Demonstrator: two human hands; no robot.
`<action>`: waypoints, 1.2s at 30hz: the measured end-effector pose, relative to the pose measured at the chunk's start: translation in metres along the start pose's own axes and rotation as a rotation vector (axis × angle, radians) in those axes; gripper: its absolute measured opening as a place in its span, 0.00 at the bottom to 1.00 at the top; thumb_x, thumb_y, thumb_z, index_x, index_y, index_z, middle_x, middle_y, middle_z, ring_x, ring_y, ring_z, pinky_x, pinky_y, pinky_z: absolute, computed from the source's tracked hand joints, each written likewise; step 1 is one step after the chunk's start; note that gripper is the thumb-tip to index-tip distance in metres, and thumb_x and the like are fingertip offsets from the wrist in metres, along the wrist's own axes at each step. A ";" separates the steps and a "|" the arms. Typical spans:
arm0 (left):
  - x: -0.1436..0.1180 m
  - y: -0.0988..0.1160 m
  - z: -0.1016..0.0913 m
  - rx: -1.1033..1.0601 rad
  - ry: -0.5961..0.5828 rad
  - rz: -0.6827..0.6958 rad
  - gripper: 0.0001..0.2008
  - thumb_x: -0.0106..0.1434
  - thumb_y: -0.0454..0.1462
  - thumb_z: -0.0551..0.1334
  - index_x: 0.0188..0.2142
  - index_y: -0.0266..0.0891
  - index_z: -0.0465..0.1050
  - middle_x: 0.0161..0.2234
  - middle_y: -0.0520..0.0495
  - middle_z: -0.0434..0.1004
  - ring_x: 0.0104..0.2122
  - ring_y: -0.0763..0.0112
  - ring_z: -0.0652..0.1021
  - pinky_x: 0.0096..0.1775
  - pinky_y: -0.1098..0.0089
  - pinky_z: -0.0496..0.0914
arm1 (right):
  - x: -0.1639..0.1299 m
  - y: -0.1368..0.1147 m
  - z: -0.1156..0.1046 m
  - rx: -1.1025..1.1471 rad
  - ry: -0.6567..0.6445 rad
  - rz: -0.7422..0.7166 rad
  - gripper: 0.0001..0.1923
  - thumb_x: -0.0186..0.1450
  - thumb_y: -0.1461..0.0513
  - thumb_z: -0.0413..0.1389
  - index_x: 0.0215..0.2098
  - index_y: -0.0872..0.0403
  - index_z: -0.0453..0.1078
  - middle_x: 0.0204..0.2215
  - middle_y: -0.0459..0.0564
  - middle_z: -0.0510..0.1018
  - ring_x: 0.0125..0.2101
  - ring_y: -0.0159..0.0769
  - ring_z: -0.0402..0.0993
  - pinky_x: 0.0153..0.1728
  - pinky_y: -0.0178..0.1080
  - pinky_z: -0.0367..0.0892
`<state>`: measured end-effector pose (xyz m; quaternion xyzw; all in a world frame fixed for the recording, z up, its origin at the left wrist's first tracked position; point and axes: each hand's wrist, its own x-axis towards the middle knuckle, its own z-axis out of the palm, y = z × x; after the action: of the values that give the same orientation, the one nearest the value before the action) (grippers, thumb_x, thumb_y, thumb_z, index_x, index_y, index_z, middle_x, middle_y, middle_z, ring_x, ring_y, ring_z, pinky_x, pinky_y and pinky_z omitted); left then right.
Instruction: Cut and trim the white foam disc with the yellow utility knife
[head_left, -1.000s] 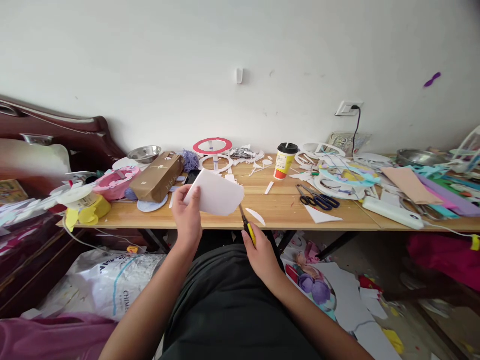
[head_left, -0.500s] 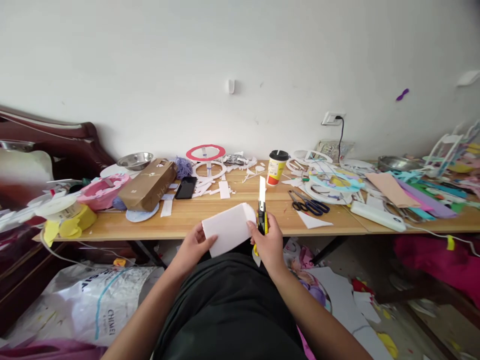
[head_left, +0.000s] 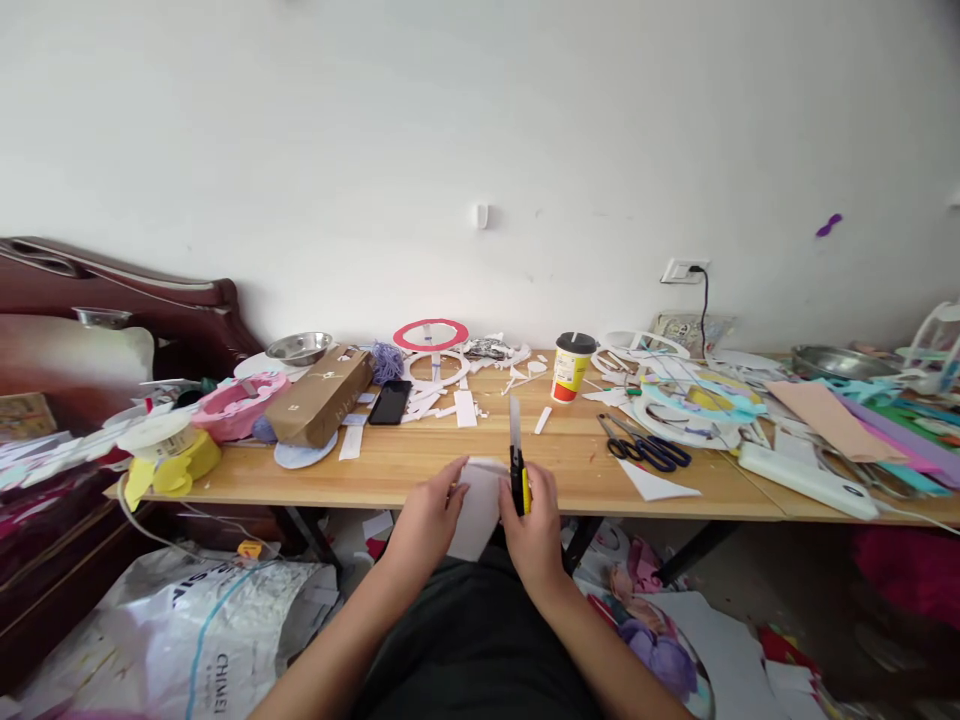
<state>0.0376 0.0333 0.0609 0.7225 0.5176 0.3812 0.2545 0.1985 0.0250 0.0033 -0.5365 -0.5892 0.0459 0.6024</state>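
Note:
A white sheet of foam or card point(head_left: 475, 518) is held over my lap at the table's front edge. My left hand point(head_left: 433, 510) grips its left side between thumb and fingers. My right hand point(head_left: 534, 520) is closed around a black and yellow utility knife point(head_left: 517, 478), blade out and pointing up. The right thumb lies close to the sheet's right edge; whether it also pinches the sheet is hard to make out. Past the blade, a narrow white strip point(head_left: 543, 420) lies on the wooden table point(head_left: 390, 475).
A lidded paper cup point(head_left: 572, 370) and scissors point(head_left: 649, 446) stand and lie right of the knife. To the left are a phone point(head_left: 390, 403), a brown box point(head_left: 319, 398) and a red ring point(head_left: 430, 334) on a white stand. A white glue-gun-like device point(head_left: 806, 480) lies at the right front edge.
The white sheet has turned to a more upright angle, and my hands have come closer together. A narrow white strip now lies on the table near the cup. The view has shifted upward and left.

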 end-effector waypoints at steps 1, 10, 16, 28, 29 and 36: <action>0.003 0.002 -0.003 0.098 0.015 0.016 0.18 0.67 0.38 0.55 0.55 0.43 0.70 0.43 0.40 0.82 0.40 0.57 0.82 0.41 0.62 0.72 | -0.002 -0.004 -0.003 -0.019 0.016 -0.039 0.16 0.70 0.57 0.51 0.53 0.54 0.66 0.45 0.59 0.73 0.48 0.46 0.72 0.49 0.49 0.71; 0.059 0.000 -0.016 0.665 -0.018 0.016 0.12 0.69 0.35 0.50 0.39 0.40 0.73 0.34 0.39 0.80 0.34 0.56 0.80 0.33 0.66 0.64 | -0.016 -0.022 -0.006 -0.128 -0.314 -0.097 0.23 0.70 0.64 0.45 0.63 0.54 0.59 0.50 0.61 0.71 0.48 0.44 0.75 0.47 0.45 0.75; 0.077 0.002 -0.015 0.685 -0.045 -0.028 0.12 0.69 0.38 0.52 0.35 0.39 0.73 0.34 0.39 0.79 0.36 0.58 0.79 0.35 0.67 0.64 | -0.010 -0.003 0.008 -0.217 -0.384 -0.063 0.22 0.70 0.63 0.44 0.61 0.61 0.63 0.47 0.64 0.77 0.49 0.49 0.76 0.48 0.49 0.74; 0.083 -0.001 -0.013 0.724 -0.095 -0.044 0.12 0.69 0.39 0.54 0.34 0.39 0.74 0.35 0.40 0.80 0.38 0.60 0.79 0.40 0.66 0.66 | 0.003 -0.007 0.013 -0.187 -0.452 -0.024 0.24 0.68 0.66 0.44 0.60 0.67 0.63 0.48 0.67 0.77 0.53 0.50 0.73 0.53 0.49 0.70; 0.083 -0.001 -0.013 0.725 -0.096 -0.047 0.13 0.69 0.39 0.54 0.34 0.39 0.74 0.35 0.40 0.80 0.38 0.59 0.79 0.40 0.66 0.66 | 0.005 -0.009 0.013 -0.193 -0.470 -0.018 0.25 0.68 0.66 0.44 0.61 0.68 0.62 0.49 0.68 0.76 0.53 0.50 0.72 0.53 0.49 0.69; 0.082 0.001 -0.012 0.720 -0.111 -0.056 0.14 0.70 0.39 0.52 0.36 0.39 0.74 0.36 0.40 0.80 0.39 0.60 0.79 0.41 0.66 0.67 | 0.013 -0.016 0.005 -0.247 -0.549 0.016 0.25 0.69 0.65 0.45 0.61 0.67 0.62 0.51 0.66 0.76 0.55 0.47 0.70 0.56 0.44 0.66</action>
<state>0.0423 0.1099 0.0919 0.7708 0.6237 0.1278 0.0219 0.1895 0.0304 0.0218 -0.5779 -0.7269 0.1222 0.3504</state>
